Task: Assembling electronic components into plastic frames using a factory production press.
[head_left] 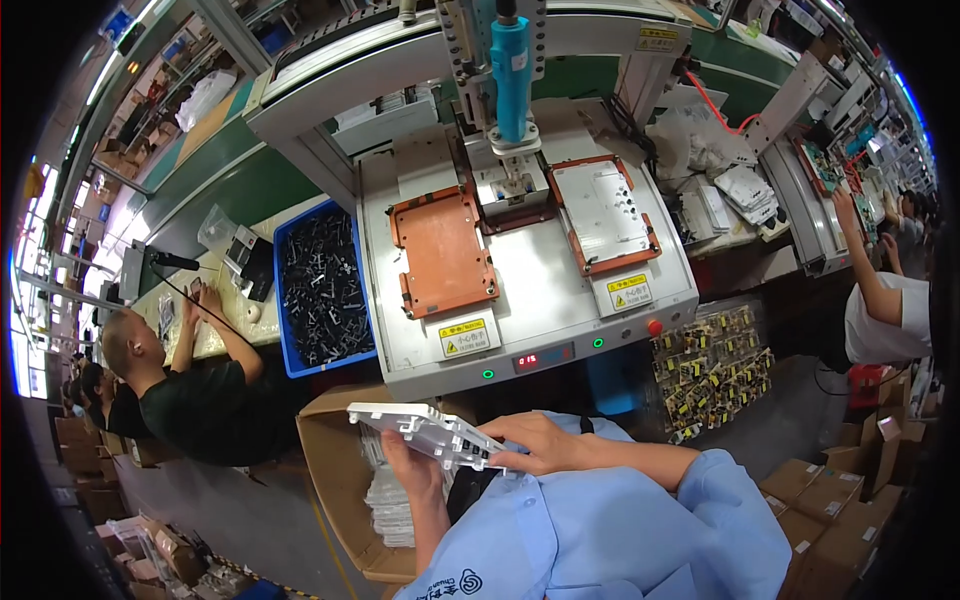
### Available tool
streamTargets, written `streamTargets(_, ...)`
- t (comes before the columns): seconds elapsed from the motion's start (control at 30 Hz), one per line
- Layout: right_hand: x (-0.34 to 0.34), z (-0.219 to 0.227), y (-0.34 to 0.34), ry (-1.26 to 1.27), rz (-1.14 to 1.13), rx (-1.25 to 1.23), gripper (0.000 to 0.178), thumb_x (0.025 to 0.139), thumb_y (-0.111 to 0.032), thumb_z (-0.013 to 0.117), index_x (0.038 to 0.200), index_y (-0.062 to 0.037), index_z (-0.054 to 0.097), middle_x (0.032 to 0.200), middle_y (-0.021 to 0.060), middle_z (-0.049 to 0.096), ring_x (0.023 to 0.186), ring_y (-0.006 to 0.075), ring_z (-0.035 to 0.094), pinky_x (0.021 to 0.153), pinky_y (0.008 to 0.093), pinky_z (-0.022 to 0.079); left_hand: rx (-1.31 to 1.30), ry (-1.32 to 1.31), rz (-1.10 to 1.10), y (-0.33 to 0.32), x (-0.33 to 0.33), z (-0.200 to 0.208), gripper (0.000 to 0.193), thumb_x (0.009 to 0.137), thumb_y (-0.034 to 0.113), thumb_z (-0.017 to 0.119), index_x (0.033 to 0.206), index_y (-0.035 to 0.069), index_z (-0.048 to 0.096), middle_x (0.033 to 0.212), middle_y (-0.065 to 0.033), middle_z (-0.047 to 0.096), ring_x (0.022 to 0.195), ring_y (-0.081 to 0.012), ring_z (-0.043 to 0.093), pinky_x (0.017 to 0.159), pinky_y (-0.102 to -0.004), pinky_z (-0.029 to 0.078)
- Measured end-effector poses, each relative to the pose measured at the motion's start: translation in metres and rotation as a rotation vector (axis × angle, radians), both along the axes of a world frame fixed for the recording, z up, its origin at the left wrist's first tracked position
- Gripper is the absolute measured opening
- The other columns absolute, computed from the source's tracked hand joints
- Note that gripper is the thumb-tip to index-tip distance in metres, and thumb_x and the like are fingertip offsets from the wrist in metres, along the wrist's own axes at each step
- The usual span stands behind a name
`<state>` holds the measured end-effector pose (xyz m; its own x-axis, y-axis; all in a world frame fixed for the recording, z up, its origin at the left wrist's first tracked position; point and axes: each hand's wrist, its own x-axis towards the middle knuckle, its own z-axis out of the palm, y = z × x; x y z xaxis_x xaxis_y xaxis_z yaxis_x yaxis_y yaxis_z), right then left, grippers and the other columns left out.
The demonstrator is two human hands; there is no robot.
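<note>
A white plastic housing panel (436, 428) is held tilted in front of my body, above an open carton. My left hand (414, 472) supports it from below, closed on its lower side. My right hand (543, 443) is closed at the panel's right end, fingertips against the edge beside a row of small black parts (470, 445). Whether a loose part sits between those fingertips is hidden. Beyond the panel stands a bench machine (440, 375) with a blue electric screwdriver (511, 80) upright over it. Its left orange fixture (445, 250) is bare; the right fixture (590, 268) carries another white panel (600, 212).
A blue bin (283, 300) of small black parts stands left of the machine. The carton (330, 440) holds stacked white panels (392, 510). A red button (655, 327) sits on the machine's front. Bagged parts (710, 370) lie right. Co-workers sit left (200, 400) and right (890, 310).
</note>
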<state>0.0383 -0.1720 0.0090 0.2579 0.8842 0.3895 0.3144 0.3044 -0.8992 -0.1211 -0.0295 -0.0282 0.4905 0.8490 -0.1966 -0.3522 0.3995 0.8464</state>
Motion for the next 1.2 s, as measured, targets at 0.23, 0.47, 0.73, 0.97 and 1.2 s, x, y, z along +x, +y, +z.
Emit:
streamTargets(0.23, -0.005, 0.009, -0.031, 0.289, -0.184, -0.265, 0.04, 0.089, -0.021, 0.062, 0.121, -0.0008, 0.052, 0.089, 0.0149, 0.063, 0.077, 0.0236, 0.065, 0.067, 0.034, 0.049, -0.015, -0.023, -0.026, -0.013, 0.029, 0.027, 0.056, 0.097, 0.046, 0.044, 0.134, 0.004, 0.04, 0.129, -0.0129, 0.05, 0.118, -0.0248, 0.049, 0.1, -0.0391, 0.039)
streamTargets(0.47, 0.015, -0.008, -0.056, 0.363, -0.193, -0.335, 0.033, 0.092, -0.027, 0.057, 0.113, -0.0026, 0.052, 0.081, 0.0135, 0.058, 0.072, 0.0171, 0.057, 0.068, 0.0315, 0.045, 0.58, 0.191, -0.013, 0.002, 0.045, 0.057, 0.052, 0.099, 0.037, 0.04, 0.135, 0.0, 0.037, 0.133, -0.0137, 0.041, 0.118, -0.024, 0.045, 0.101, -0.0398, 0.037)
streamTargets(0.73, 0.033, -0.026, -0.089, 0.895, -0.263, -0.309, 0.028, 0.093, -0.019, 0.056, 0.113, 0.0005, 0.053, 0.099, 0.0059, 0.062, 0.09, 0.0093, 0.058, 0.08, 0.0241, 0.045, 0.563, 0.502, -0.39, 0.01, 0.102, 0.088, 0.038, 0.101, 0.028, 0.042, 0.118, -0.002, 0.058, 0.105, -0.0098, 0.063, 0.105, -0.0169, 0.054, 0.096, -0.0295, 0.037)
streamTargets(0.97, 0.035, -0.017, -0.09, 0.878, -0.242, -0.367, 0.033, 0.091, -0.022, 0.057, 0.114, 0.0017, 0.052, 0.099, 0.0046, 0.06, 0.091, 0.0081, 0.055, 0.081, 0.0232, 0.042, 0.513, 0.525, -0.498, 0.014, 0.107, 0.076, 0.03, 0.097, 0.02, 0.049, 0.115, 0.0, 0.061, 0.101, -0.0039, 0.063, 0.092, -0.0079, 0.054, 0.083, -0.022, 0.041)
streamTargets(1.2, 0.031, -0.018, -0.088, 0.802, -0.239, -0.369, 0.032, 0.092, -0.022, 0.056, 0.114, 0.0011, 0.053, 0.093, 0.0025, 0.059, 0.084, 0.0052, 0.054, 0.075, 0.0207, 0.041, 0.525, 0.5, -0.534, 0.013, 0.093, 0.068, 0.03, 0.094, 0.018, 0.054, 0.116, 0.0, 0.061, 0.104, -0.0067, 0.063, 0.096, -0.0105, 0.055, 0.087, -0.0243, 0.041)
